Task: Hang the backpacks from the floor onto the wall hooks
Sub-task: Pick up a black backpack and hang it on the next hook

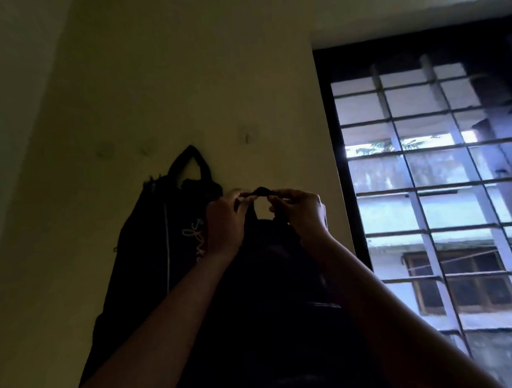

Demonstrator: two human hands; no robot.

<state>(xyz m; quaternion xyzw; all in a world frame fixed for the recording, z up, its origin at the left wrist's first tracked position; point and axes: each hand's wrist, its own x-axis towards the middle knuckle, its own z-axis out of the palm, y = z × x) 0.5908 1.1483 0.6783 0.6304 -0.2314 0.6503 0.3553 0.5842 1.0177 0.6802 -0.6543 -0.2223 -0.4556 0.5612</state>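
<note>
**Two hands hold a bag up by its loop**

The room is dim. Both arms reach up toward the pale yellow wall [186, 65].

The left hand [225, 221] and the right hand [300, 211] are close together, almost touching. Each hand pinches one side of the short dark carry loop [260, 192] at the top of a big dark backpack [270, 309]. The fingers are closed tight on the loop. The loop makes a small ring between the hands, and the wall shows through it.

The dark backpack hangs down from the loop, between the two arms. It is up in the air in front of the wall. It is very dark, so its pockets and straps are hard to make out.

To the left of it, a second black backpack with pale curly writing [152, 249] hangs flat on the wall. Its pointed top handle [191, 161] goes up to a peak. The hook it hangs from is hidden by the handle.

A small pale wall hook [248, 136] sits on the wall above the hands. The loop is below it and is not touching it.

On the right is a dark-framed window with metal bars [440, 187]. Bright daylight comes through it, and a white building shows outside.
</note>
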